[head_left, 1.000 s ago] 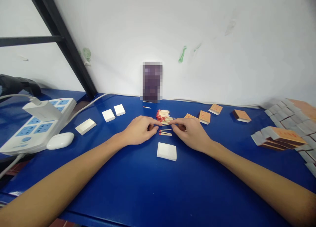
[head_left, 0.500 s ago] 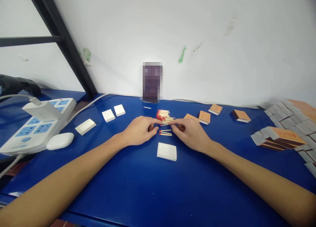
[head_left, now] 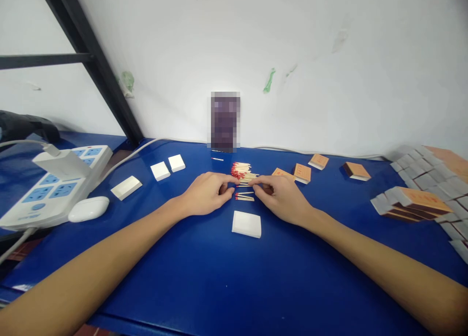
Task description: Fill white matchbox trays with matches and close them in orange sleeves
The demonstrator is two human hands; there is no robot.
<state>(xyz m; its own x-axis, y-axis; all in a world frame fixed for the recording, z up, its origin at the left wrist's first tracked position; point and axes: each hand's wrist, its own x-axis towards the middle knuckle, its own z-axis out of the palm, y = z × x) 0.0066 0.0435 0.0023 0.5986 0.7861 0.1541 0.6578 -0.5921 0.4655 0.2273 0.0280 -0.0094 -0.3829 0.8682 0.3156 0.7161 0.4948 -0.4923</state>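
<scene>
A pile of red-tipped matches lies on the blue table, with a few loose matches just in front of it. My left hand and my right hand rest on either side, fingers curled, their fingertips pinching matches at the near edge of the pile. A white matchbox tray lies flat just below the hands.
White trays lie at the left, with a power strip and a white earbud case. Orange matchbox sleeves lie at the right; stacked boxes fill the far right. A single match lies near the wall.
</scene>
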